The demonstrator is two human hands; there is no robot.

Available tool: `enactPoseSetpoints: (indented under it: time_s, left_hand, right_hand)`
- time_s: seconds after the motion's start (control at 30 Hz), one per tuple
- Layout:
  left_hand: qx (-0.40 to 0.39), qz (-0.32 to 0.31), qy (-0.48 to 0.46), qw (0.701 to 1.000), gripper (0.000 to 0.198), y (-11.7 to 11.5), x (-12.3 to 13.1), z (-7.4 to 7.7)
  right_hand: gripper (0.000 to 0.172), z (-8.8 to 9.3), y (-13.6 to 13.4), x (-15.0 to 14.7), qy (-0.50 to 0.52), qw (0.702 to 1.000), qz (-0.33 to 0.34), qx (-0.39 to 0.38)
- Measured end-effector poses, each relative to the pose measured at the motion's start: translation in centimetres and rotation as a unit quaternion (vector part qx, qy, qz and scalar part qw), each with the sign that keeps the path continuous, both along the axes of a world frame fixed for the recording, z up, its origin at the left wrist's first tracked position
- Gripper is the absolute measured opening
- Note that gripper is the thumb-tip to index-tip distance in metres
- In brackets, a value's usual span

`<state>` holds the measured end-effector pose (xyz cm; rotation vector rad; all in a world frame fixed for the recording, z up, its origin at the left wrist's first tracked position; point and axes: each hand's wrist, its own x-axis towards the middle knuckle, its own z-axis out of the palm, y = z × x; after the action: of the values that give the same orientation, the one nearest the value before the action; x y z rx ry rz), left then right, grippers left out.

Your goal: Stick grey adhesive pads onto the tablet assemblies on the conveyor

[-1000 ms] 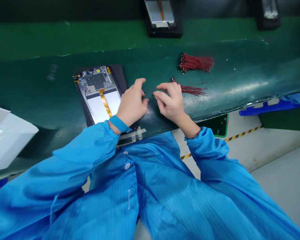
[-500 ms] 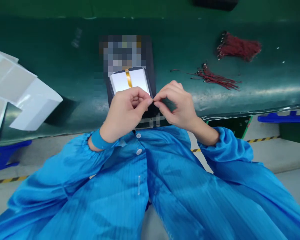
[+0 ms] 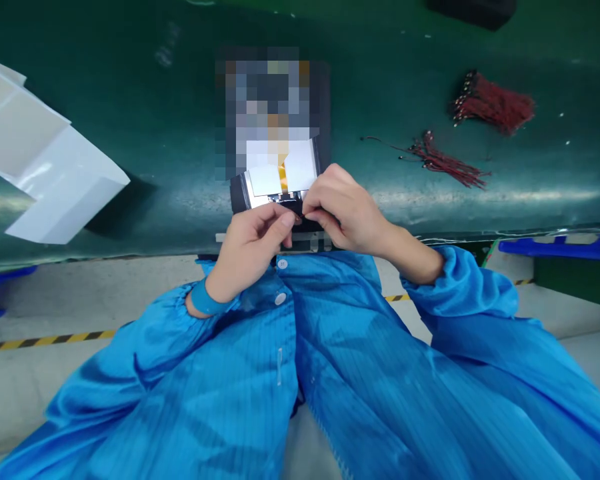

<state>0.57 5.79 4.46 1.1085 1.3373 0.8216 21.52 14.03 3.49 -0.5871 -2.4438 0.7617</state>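
The left hand (image 3: 255, 243) and right hand (image 3: 347, 205) nearly meet at the near end of the tablet (image 3: 265, 177). Fingertips pinch together on each, perhaps on something too small to make out. Red wires (image 3: 503, 105) lie rightward.

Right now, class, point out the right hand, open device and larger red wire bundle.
Right hand (image 3: 349, 205): head view, back of hand.
Open device (image 3: 299, 165): head view, white panel.
Larger red wire bundle (image 3: 499, 105): head view, strands.
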Motion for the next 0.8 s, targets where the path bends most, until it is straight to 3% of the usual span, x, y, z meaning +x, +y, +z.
enactPoseSetpoints:
  time_s: [0.1,0.37,0.6,0.8]
  left_hand:
    - [-0.004,0.013,-0.018,1.0,0.015,0.6,0.5,0.4]
    - [0.073,0.027,0.09,0.993,0.011,0.1,0.5,-0.4]
    - [0.284,0.044,0.3,0.91,0.018,-1.0,-1.5,-1.5]
    - [0.345,0.039,0.361,0.865,0.021,-1.2,-1.9,-2.1]
  right_hand:
    - [0.021,0.3,-0.4,-0.2,0.0,1.0,-0.003,-0.007]
    - [0.019,0.1,0.3,-0.5,-0.043,0.997,-0.043,-0.045]
    - [0.02,-1.1,2.1,-0.4,-0.165,0.986,-0.015,-0.011]
    - [0.021,-0.8,2.0,-0.8,-0.212,0.977,-0.01,-0.013]
